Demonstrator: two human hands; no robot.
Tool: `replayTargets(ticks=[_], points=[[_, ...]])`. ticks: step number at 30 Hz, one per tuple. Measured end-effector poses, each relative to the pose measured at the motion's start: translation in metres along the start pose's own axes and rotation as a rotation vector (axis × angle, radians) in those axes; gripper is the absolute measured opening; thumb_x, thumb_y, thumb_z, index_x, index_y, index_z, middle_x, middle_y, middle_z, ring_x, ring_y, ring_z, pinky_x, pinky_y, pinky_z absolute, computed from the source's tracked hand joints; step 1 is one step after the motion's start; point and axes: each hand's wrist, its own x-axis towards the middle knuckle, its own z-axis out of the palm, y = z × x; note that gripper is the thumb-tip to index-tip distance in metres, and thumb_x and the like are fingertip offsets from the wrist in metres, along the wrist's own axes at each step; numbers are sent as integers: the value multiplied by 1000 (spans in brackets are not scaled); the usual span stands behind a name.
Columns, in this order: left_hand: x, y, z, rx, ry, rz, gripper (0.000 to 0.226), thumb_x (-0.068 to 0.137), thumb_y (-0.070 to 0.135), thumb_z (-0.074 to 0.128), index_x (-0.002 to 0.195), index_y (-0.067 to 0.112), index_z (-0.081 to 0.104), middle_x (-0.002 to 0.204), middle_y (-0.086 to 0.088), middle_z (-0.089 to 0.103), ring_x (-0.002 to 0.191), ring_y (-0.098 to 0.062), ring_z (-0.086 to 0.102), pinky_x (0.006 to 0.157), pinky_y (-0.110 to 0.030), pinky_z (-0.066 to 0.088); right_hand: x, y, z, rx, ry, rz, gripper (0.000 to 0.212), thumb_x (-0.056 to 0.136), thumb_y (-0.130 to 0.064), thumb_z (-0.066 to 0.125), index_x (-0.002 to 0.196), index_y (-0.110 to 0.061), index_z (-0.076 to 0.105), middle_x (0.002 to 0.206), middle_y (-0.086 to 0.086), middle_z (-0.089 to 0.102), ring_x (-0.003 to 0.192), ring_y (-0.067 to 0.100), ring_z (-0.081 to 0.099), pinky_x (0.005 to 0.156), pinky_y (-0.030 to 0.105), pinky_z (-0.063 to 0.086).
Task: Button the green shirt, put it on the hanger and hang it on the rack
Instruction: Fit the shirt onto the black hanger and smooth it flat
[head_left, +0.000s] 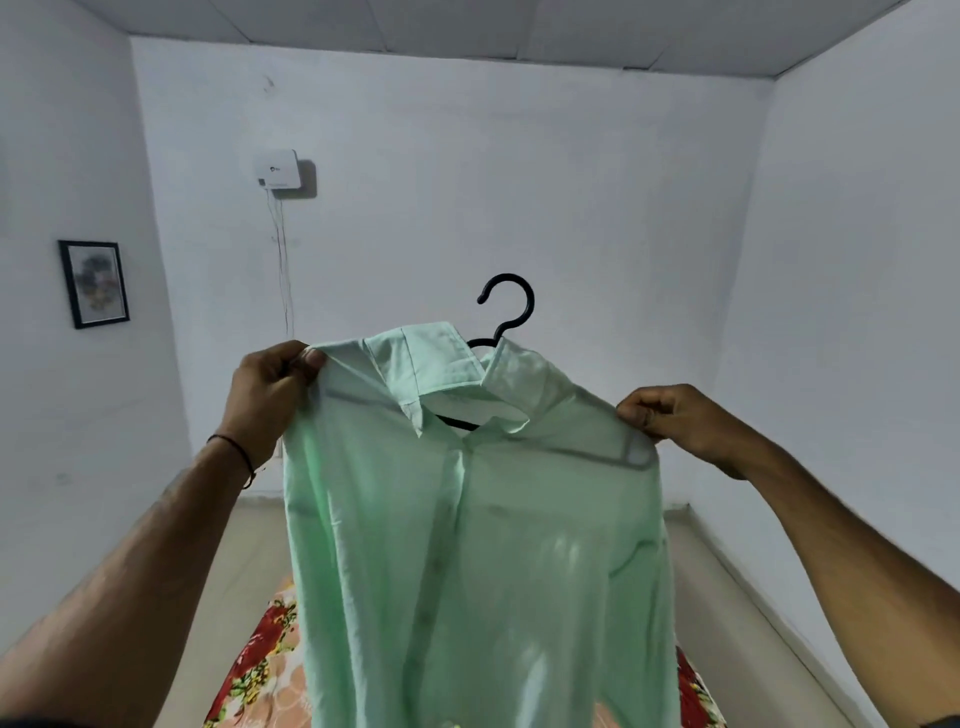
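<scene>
The light green shirt (467, 545) hangs in the air in front of me, its front closed down the placket. A black hanger (506, 306) sits inside it; the hook rises behind the collar and its arms show as dark bands through the cloth. My left hand (270, 395) pinches the shirt's left shoulder at the hanger's end. At the opposite shoulder my right hand (675, 421) pinches the cloth over the other end. No rack is in view.
White walls enclose the room, with a white box and hanging wires (278, 169) on the far wall and a framed picture (94, 283) on the left wall. A floral cloth (260, 660) lies below the shirt on the pale floor.
</scene>
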Motion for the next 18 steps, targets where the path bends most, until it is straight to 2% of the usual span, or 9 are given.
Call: replayTargets(ticks=[5, 7, 10, 13, 14, 16, 18], points=[[-8, -5, 8, -36, 97, -18, 34, 93, 26, 57, 66, 6, 50, 65, -5, 34, 65, -17, 29, 60, -34, 24, -8, 19, 10, 110, 0, 6, 22, 91, -27, 67, 101, -8, 74, 104, 18, 73, 90, 17, 67, 85, 33, 52], [-9, -7, 11, -58, 130, -29, 31, 94, 24, 57, 68, 7, 54, 66, -4, 36, 67, -17, 30, 60, -33, 25, -10, 26, 10, 122, 8, -6, 19, 90, -23, 69, 99, -6, 74, 101, 18, 73, 86, 17, 68, 78, 28, 54], [-12, -2, 17, -71, 172, -42, 36, 95, 23, 57, 61, 14, 52, 59, 10, 34, 63, -14, 28, 57, -30, 23, -5, 32, 10, 170, 183, -70, 16, 86, -19, 74, 93, -4, 75, 91, 22, 72, 76, 17, 65, 67, 28, 53], [-12, 3, 25, -108, 241, -69, 38, 93, 26, 58, 58, 18, 49, 54, 14, 31, 60, -10, 27, 54, -27, 23, -2, 40, 11, 319, 423, -120, 6, 86, -13, 74, 92, -11, 76, 81, 5, 76, 73, 12, 67, 68, 25, 56], [-11, 5, 27, -109, 267, -70, 37, 92, 27, 58, 58, 18, 48, 56, 13, 32, 60, -11, 27, 54, -27, 23, -1, 45, 12, 380, 478, -117, 9, 86, -12, 74, 95, -13, 76, 82, 1, 76, 74, 10, 68, 68, 23, 57], [-13, 6, 31, -112, 306, -65, 35, 91, 28, 58, 60, 15, 49, 62, 7, 34, 63, -13, 28, 56, -29, 23, -3, 54, 14, 442, 500, -99, 14, 86, -11, 74, 99, -12, 76, 86, 2, 77, 76, 11, 69, 69, 21, 57], [-16, 8, 34, -111, 314, -70, 36, 93, 24, 58, 58, 18, 52, 57, 13, 33, 60, -9, 27, 53, -26, 23, -4, 63, 15, 442, 469, -81, 12, 85, -10, 75, 97, -11, 76, 83, 0, 77, 74, 11, 69, 67, 21, 57]])
